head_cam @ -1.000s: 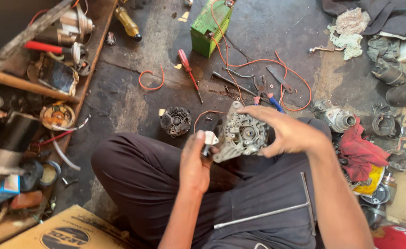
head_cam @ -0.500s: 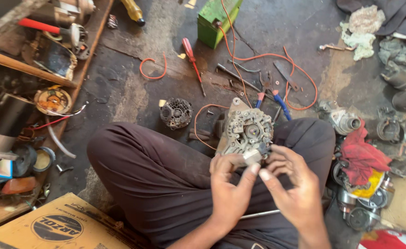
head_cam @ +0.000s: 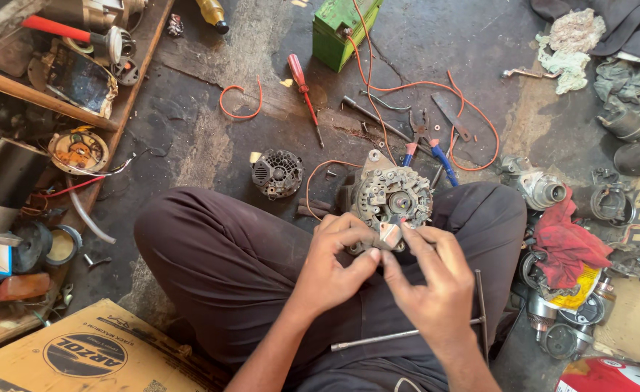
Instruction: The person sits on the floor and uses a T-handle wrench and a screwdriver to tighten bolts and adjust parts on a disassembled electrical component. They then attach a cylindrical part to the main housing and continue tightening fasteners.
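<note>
Two hands (head_cam: pixel 385 265) just below alternator (head_cam: pixel 391 197), touching.

alternator (head_cam: pixel 391 196) grey metal | screwdriver (head_cam: pixel 302 83) red hdl | box (head_cam: pixel 343 29) green | wire (head_cam: pixel 436 94) orange | rag (head_cam: pixel 567 243) red

You're sitting on the stained floor (head_cam: pixel 211 145) of an auto-electric repair workshop: alternator (head_cam: pixel 391 197) resting on your lap, screwdriver (head_cam: pixel 303 86), green battery (head_cam: pixel 343 29), orange wires (head_cam: pixel 472 116), oily rags (head_cam: pixel 568 243) and motor parts (head_cam: pixel 276 173) lying around you.
</note>
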